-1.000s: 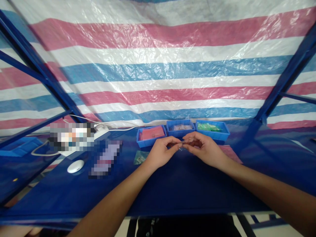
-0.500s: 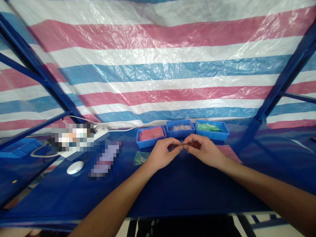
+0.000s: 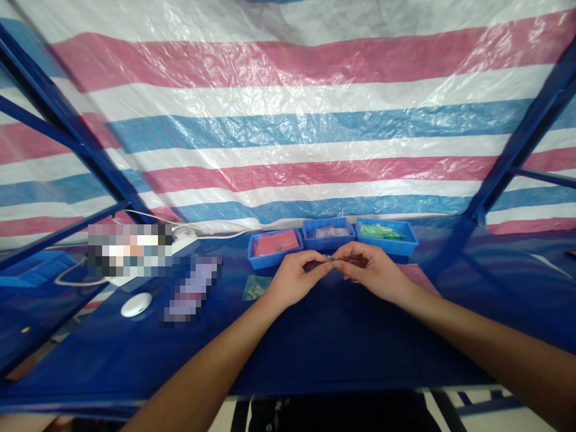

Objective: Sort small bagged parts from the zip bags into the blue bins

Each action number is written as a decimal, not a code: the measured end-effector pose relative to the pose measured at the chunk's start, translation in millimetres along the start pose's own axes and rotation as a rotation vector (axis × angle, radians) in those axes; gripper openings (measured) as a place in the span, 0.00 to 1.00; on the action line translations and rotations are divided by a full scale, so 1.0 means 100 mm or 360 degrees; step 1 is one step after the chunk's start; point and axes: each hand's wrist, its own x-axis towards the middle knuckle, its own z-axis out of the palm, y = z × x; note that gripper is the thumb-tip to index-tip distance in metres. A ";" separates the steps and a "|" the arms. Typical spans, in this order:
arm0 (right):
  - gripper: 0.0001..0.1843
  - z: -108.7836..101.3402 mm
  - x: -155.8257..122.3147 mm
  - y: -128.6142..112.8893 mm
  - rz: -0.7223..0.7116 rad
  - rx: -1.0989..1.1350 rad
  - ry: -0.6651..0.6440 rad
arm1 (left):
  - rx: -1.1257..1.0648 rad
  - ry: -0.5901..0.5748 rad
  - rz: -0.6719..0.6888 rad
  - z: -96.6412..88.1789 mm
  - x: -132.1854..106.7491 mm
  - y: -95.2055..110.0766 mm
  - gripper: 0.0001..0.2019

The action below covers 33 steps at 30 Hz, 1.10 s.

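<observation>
My left hand (image 3: 294,277) and my right hand (image 3: 368,270) meet fingertip to fingertip above the blue table (image 3: 315,342), just in front of three small blue trays. Both pinch a tiny thin piece (image 3: 330,258) between thumb and forefinger; it is too small to name. The left tray (image 3: 275,246) holds pink material, the middle tray (image 3: 329,233) holds pale pieces, and the right tray (image 3: 387,234) holds green pieces.
A small clear packet (image 3: 255,288) lies on the table left of my left hand. A pink sheet (image 3: 418,277) lies behind my right wrist. A white round object (image 3: 137,304) and white cables (image 3: 198,231) sit at the left. A striped tarp (image 3: 288,120) and blue frame bars (image 3: 517,144) enclose the bench.
Both hands stayed together at the same spot, with only slight finger movement around the tiny piece. The view shifted a little.
</observation>
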 end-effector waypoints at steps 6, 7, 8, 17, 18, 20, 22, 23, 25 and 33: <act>0.19 -0.04 0.03 0.05 0.0147 0.0110 -0.0016 | -0.0256 -0.0001 -0.0141 0.01 0.04 -0.04 0.17; 0.19 -0.04 0.04 0.06 0.0164 0.0128 -0.0014 | -0.0319 -0.0011 -0.0164 0.02 0.04 -0.05 0.17; 0.19 -0.04 0.04 0.07 0.0180 0.0146 -0.0009 | -0.0392 -0.0017 -0.0191 0.02 0.05 -0.06 0.18; 0.17 -0.04 0.04 0.04 0.0199 0.0174 -0.0021 | -0.0718 -0.0036 -0.0237 0.02 0.05 -0.08 0.18; 0.16 -0.05 0.04 0.05 0.0171 0.0142 -0.0015 | -0.0697 -0.0036 -0.0205 0.01 0.05 -0.07 0.16; 0.13 -0.07 0.05 0.09 0.0028 0.0051 0.0012 | -0.0632 -0.0021 -0.0138 0.00 0.05 -0.07 0.13; 0.09 -0.10 0.06 0.13 -0.0166 -0.0051 0.0052 | -0.0571 0.0007 -0.0078 0.00 0.06 -0.08 0.11; 0.08 -0.12 0.07 0.16 -0.0238 -0.0097 0.0070 | -0.0555 0.0021 -0.0053 -0.01 0.06 -0.09 0.11; 0.07 -0.14 0.09 0.19 -0.0298 -0.0167 0.0096 | -0.0544 0.0051 -0.0047 -0.01 0.07 -0.10 0.10; 0.10 -0.11 0.06 0.20 -0.0238 -0.0223 0.0001 | -0.0369 0.0089 -0.0198 -0.03 0.06 -0.10 0.12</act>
